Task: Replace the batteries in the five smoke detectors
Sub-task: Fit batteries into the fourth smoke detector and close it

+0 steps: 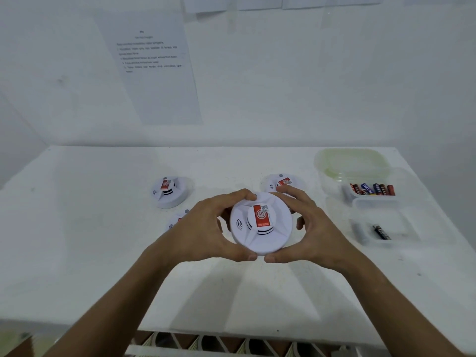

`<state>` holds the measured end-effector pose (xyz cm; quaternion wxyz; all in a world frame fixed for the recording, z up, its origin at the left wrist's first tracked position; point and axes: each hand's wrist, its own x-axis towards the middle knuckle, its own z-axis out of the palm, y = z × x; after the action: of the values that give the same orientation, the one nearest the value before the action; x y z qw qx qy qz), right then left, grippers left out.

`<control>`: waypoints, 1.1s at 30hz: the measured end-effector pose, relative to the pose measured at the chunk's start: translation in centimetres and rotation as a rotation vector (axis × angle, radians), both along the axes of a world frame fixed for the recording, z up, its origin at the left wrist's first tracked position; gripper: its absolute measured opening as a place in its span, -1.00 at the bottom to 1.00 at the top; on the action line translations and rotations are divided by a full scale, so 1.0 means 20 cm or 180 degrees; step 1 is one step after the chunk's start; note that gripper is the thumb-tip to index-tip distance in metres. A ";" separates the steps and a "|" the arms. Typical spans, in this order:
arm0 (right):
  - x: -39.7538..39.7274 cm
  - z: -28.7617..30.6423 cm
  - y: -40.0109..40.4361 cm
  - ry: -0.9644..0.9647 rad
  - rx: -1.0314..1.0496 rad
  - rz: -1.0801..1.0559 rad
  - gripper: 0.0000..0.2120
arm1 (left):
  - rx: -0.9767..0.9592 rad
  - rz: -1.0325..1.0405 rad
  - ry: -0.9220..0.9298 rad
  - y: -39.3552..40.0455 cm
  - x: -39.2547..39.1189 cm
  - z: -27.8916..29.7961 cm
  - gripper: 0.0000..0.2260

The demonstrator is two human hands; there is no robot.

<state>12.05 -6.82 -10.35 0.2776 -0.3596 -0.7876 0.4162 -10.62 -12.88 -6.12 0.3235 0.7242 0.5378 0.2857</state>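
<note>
While both hands close around one smoke detector (261, 225) above the white table (103, 253), it sits face up between them, its red label toward the ceiling. The left hand (206, 233) curls round its left rim, fingers over the far edge and thumb under the near edge; the right hand (311, 228) mirrors it on the other side, and the two thumbs nearly meet at the near rim. Neither hand is spread wide, both wrapped firmly on the housing.

I judge this to be a twist to part the body from its base. If the hands turn the wrong way or squeeze too hard, the thin plastic lugs could snap, or the grip could slip and drop the unit on the table.

Just beyond the right fingertips lies a second detector (282, 182), partly hidden. Beyond the left hand rests a third detector (170, 191), and a fourth detector (176, 221) peeks out from behind the left wrist. A fifth I cannot find. A jolt from the hands could knock the near ones.

Well off to the right of the right hand stands a clear tray with a row of fresh batteries (372, 189), and nearer, another tray holding a single dark battery (382, 232). Mixing these up would undo the work.
</note>
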 end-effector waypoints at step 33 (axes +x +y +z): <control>-0.15 0.05 0.01 -0.0112 0.0102 0.0050 0.00 | 0.0008 0.0258 -0.0239 -0.03 -0.18 -0.08 -0.11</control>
<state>8.98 -6.67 -9.38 0.2661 -0.3561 -0.8018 0.3993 -14.29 -13.39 -7.69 0.3306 0.6910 0.5538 0.3262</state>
